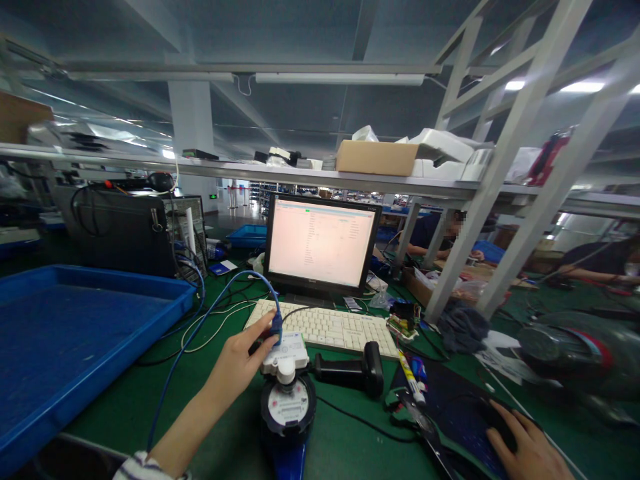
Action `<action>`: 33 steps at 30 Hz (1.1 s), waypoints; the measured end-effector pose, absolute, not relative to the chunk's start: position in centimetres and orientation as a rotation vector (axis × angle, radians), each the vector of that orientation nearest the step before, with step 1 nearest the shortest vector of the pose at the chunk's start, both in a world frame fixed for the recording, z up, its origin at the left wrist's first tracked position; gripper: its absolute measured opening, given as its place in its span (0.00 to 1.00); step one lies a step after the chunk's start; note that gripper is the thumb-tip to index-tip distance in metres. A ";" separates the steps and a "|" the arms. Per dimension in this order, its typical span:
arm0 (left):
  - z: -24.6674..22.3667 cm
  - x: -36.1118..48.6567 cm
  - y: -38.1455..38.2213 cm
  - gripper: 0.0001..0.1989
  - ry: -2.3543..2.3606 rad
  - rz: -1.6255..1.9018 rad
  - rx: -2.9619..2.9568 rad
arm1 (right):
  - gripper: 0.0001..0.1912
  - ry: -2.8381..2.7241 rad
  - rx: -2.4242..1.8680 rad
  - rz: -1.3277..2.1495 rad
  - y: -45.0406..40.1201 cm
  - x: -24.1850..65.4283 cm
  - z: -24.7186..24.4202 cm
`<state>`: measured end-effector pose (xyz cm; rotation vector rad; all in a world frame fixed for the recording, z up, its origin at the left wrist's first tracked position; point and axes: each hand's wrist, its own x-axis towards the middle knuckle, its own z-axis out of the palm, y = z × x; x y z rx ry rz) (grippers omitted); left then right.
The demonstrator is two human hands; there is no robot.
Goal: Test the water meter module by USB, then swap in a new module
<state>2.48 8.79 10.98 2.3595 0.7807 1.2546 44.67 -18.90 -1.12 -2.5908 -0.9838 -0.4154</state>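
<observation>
My left hand [245, 353] pinches the blue plug of a blue cable [276, 327], at the top of a white module [287, 353]. That module sits against the upper side of a round black-rimmed meter [289, 403] with a blue body [289, 460]. At the lower right, my right hand [530, 443] rests over a dark mouse [500, 423] on a dark mouse pad [450, 393], fingers curved on it. A black handheld scanner [345, 373] lies just right of the module, below the white keyboard [330, 327].
A lit monitor [320, 243] stands behind the keyboard. A large blue tray [90, 333] fills the left side. Pens [413, 380] and tools [425, 427] lie on the pad's left side. A dark motor-like device [590, 353] is at right. People sit beyond the shelf posts.
</observation>
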 end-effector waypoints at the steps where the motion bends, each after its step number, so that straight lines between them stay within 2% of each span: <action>1: 10.9 2.5 8.8 0.22 0.775 1.259 2.367 | 0.40 -0.988 -2.585 -0.423 -18.9 44.7 -1.2; 17: 10.9 2.7 8.8 0.20 0.737 1.295 2.397 | 0.31 -1.040 -2.502 -0.544 -19.1 45.8 -2.7; 33: 10.9 2.6 8.8 0.20 0.729 1.317 2.417 | 0.40 -0.978 -2.600 -0.364 -18.9 44.7 -1.0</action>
